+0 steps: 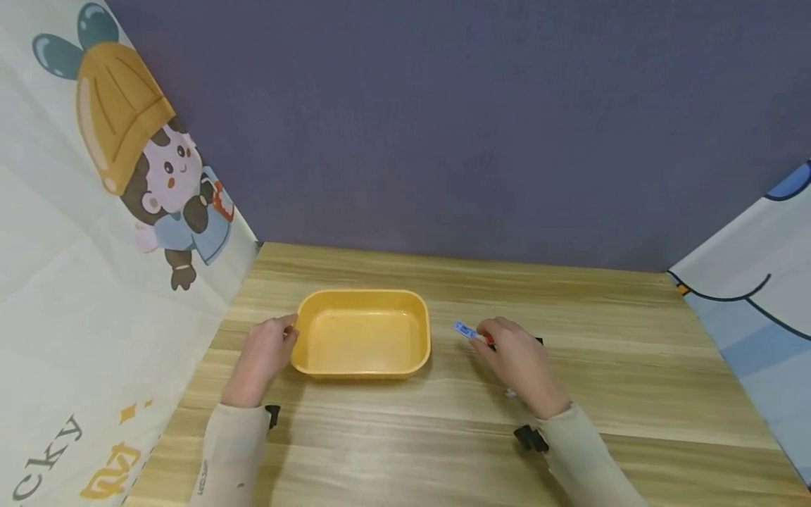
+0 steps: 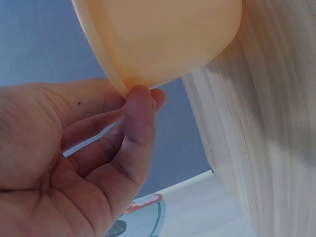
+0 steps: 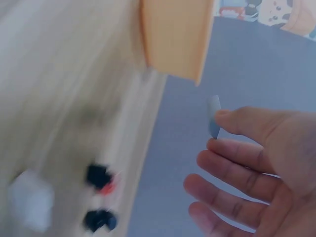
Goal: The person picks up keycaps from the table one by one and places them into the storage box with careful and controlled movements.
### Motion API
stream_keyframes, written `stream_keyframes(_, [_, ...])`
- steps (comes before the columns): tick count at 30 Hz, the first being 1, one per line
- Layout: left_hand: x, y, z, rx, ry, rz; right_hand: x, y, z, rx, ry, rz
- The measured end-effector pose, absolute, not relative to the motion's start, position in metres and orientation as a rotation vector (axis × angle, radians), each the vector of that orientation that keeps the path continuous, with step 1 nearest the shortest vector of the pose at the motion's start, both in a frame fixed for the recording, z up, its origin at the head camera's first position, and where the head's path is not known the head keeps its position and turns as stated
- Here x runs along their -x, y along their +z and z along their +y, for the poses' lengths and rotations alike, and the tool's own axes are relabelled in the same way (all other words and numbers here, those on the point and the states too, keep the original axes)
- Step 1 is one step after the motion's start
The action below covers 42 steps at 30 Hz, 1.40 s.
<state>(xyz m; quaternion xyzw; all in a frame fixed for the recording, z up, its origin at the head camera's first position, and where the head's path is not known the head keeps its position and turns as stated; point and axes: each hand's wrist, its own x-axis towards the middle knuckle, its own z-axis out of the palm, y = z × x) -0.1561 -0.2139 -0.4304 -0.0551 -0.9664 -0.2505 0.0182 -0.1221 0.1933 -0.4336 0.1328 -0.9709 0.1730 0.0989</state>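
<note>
Head view: a rectangular yellow tub [image 1: 361,341] with rounded corners stands on the wood-grain surface [image 1: 355,436], just left of centre in the lower half of the frame. The left hand [image 1: 262,355] is at its left rim. The right hand [image 1: 519,362], right of the tub, holds a small flat blue piece [image 1: 464,329] with a printed mark. That piece sits to the left of the right hand's knuckles, between them and the tub, apart from the tub's right wall; its long axis slants from upper left to lower right. The right hand is much the nearer to it, the left being across the tub.

Left wrist view: the left grip is closed to a pinch on the tub's rim, at the lower end of the tub in the upper part of the frame.

Right wrist view: the right grip pinches the blue piece between thumb and index finger, the other fingers loosely bent. Blurred at lower left lie a white object [image 3: 31,201] and two black pieces [image 3: 98,176], with red beside the upper one.
</note>
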Motion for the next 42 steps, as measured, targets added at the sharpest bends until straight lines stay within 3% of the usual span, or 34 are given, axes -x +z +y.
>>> stream_keyframes(20, [0.158,-0.433,-0.214,0.182,-0.782,-2.999,0.148,-0.407,0.108,-0.655,0.531,-2.79])
stream_keyframes(32, [0.157,-0.431,-0.215,0.158,-0.81,-3.0,0.145,-0.407,0.115,-0.649,0.542,-2.758])
stream_keyframes(42, [0.157,-0.433,-0.214,0.154,-0.807,-3.012,0.138,-0.412,0.156,-0.578,0.508,-2.766])
